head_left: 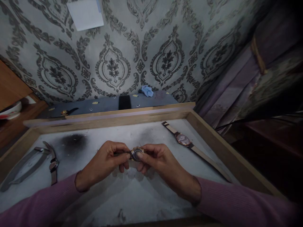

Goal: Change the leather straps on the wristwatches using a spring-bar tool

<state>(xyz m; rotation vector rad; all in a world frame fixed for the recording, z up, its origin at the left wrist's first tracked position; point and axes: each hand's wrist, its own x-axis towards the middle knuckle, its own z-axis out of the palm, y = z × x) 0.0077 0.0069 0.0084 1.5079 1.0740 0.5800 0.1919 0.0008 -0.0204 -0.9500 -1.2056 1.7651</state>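
Observation:
A small round wristwatch with a gold-coloured rim and a dark face is held up between both hands, over the middle of the tray. My left hand pinches it at its left side, where a dark strap end seems to run into the fingers. On the other side, my right hand grips the rim, its thumb lying on the round face. The fingers partly hide the watch and its strap. Below is the white floor of a shallow wooden tray.
A larger watch with a long strap lies at the tray's right. At the left lie a small dark-strapped watch and a grey band. Beyond the rear wooden rim are a black phone-like rectangle and a crumpled blue cloth.

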